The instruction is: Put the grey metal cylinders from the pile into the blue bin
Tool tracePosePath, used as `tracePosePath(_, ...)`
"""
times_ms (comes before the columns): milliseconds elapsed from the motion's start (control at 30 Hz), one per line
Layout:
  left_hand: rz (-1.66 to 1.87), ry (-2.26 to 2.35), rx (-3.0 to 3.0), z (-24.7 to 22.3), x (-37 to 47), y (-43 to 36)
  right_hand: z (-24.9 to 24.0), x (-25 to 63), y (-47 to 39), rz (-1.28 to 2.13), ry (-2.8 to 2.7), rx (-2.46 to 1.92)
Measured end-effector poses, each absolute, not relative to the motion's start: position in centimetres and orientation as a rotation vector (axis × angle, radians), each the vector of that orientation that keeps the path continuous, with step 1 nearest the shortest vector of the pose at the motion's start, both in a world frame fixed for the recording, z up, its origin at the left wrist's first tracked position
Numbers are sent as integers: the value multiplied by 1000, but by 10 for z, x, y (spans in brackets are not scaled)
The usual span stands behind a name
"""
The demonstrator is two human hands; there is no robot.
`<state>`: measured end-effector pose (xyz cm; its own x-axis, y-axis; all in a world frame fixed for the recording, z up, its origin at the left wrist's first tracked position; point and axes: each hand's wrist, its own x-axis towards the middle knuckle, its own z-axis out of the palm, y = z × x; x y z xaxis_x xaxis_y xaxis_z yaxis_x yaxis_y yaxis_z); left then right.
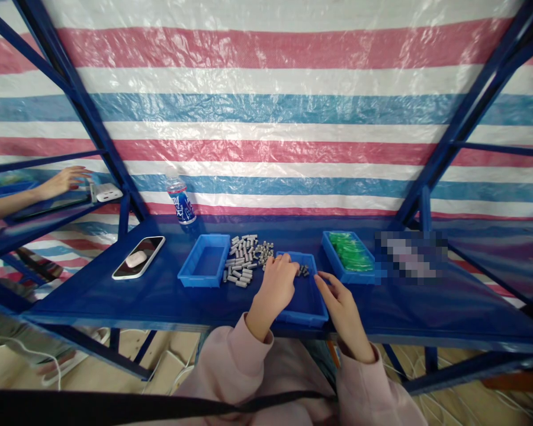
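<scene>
My left hand [281,277] reaches over the left side of a blue plastic tray [314,299] in front of me. Its fingers are bent down and drawn together, and their tips hide whatever they hold. Just beyond them, a few small grey metal pieces [302,271] lie at the far end of the tray. My right hand [340,299] rests by the tray's right rim, fingers loosely stretched and apart, one fingertip at the rim. Left of the tray, a pile of grey metal cylinders [242,258] and smaller grey nut-like pieces [264,251] lies on the blue table.
Another blue tray [204,284] stands left of the pile. A blue tray of green packets [350,251] sits at right, near a blurred patch [408,254]. A phone [150,253] with a white case [135,259], and a bottle [181,204], are at left. Another person's hand [66,180] shows far left.
</scene>
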<state>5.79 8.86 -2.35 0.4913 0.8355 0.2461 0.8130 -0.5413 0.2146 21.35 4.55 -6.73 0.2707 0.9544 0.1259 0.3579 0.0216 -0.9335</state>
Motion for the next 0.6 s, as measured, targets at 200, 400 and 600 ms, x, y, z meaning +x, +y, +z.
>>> tracePosePath(200,879,1440,2509,-18,46,94,-61,213,46,681,-1357,-1683)
tracePosePath(400,939,1698,2382,-8,3,103,-59,217,47,718,-1431,-1729)
tracePosePath(600,693,1707,2398,-18,-2,106,-65,220,51,713,-1362,-1629)
